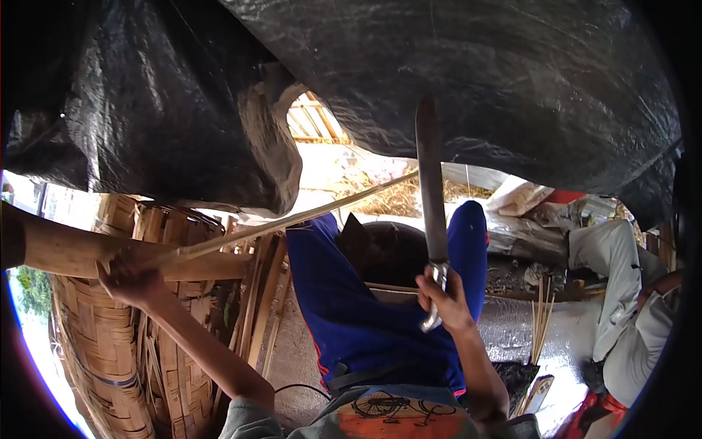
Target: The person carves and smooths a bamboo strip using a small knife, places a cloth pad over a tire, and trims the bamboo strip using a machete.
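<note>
My right hand is closed around the silvery handle of a machete. The long blade points up and away from me, above my blue trousers. On the left, my left hand grips the near end of a long, pale bamboo strip, though shadow blurs its fingers. The strip slants up to the right, and its far end reaches the blade's left edge in this view; whether they touch I cannot tell. Behind my left hand lies a thick bamboo pole.
Woven bamboo baskets stand at the left, with bamboo slats beside them. Black plastic sheeting hangs low overhead. Thin sticks stand at the right, near a seated person's light trouser leg. Straw lies ahead.
</note>
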`<state>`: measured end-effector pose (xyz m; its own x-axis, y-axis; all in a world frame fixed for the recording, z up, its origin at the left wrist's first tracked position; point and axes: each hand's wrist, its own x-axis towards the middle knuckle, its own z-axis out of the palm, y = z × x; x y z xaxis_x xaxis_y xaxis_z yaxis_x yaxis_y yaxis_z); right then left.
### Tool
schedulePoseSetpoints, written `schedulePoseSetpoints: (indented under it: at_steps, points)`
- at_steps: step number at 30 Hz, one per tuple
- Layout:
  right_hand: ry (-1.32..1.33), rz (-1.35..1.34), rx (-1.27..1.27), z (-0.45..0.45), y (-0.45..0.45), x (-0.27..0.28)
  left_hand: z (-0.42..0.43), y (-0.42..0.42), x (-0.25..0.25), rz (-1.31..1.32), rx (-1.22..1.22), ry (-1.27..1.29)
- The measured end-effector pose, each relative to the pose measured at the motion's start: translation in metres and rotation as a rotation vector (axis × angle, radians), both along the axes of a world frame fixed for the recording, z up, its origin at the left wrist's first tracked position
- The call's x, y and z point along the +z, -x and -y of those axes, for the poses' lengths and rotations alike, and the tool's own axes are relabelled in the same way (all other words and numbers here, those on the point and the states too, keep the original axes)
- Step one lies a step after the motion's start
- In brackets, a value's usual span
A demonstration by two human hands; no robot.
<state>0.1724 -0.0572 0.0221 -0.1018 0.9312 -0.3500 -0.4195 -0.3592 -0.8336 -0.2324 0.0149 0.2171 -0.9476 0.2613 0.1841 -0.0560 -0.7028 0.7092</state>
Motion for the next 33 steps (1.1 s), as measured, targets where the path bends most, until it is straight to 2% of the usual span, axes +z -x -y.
schedulePoseSetpoints:
  at_steps: [2, 4, 6, 7, 8, 10, 12, 13, 15, 16, 17, 18, 19, 20, 22, 29, 33]
  points:
    - [-0.054, -0.043, -0.042, -0.015, 0.019, -0.018, 0.041, 0.043, -0.031, -0.067, -0.321, -0.106]
    - [-0.051, -0.018, -0.072, -0.021, 0.028, -0.009, 0.064, 0.057, -0.045, -0.044, -0.269, -0.087]
    - [0.116, 0.016, 0.067, -0.017, 0.017, 0.0, 0.079, 0.062, -0.051, -0.025, -0.212, -0.062]
    - [0.049, 0.063, 0.092, -0.006, 0.008, -0.007, 0.085, 0.057, -0.051, 0.01, -0.104, -0.026]
    - [0.082, 0.14, 0.06, 0.007, 0.001, -0.001, 0.09, 0.056, -0.051, 0.045, 0.002, 0.009]
    - [0.188, 0.351, 0.059, 0.045, -0.025, 0.002, 0.11, 0.075, -0.057, 0.058, -0.029, 0.064]
    - [0.309, 0.577, -0.129, 0.099, -0.049, 0.009, 0.131, 0.1, -0.066, -0.025, -0.429, -0.211]
    - [0.383, 0.729, -0.107, 0.127, -0.066, 0.007, 0.131, 0.099, -0.065, 0.03, -0.356, -0.223]
    - [0.337, 1.063, -0.008, 0.218, -0.119, -0.045, 0.126, 0.098, -0.063, 0.062, -0.291, -0.172]
    - [0.575, 0.916, -0.007, 0.213, -0.102, -0.007, 0.124, 0.098, -0.063, 0.074, -0.227, -0.137]
    - [0.316, 0.876, -0.049, 0.232, -0.099, -0.018, 0.124, 0.104, -0.065, 0.097, -0.262, -0.138]
    - [0.414, 1.019, -0.052, 0.291, -0.114, -0.047, 0.124, 0.108, -0.068, 0.1, -0.262, -0.128]
    - [0.28, 1.244, -0.062, 0.324, -0.108, -0.055, 0.123, 0.112, -0.072, 0.107, -0.328, -0.154]
    - [0.721, 1.414, -0.099, 0.336, -0.084, -0.039, 0.121, 0.115, -0.076, 0.113, -0.394, -0.183]
    - [0.439, 1.62, -0.395, 0.443, -0.091, -0.096, 0.12, 0.123, -0.081, 0.108, -0.393, -0.162]
    - [0.36, 1.832, -0.452, 0.457, -0.076, -0.091, 0.12, 0.137, -0.097, 0.098, -0.397, -0.186]
    - [0.29, 1.817, -0.508, 0.449, -0.072, -0.084, 0.12, 0.129, -0.101, 0.103, -0.498, -0.226]
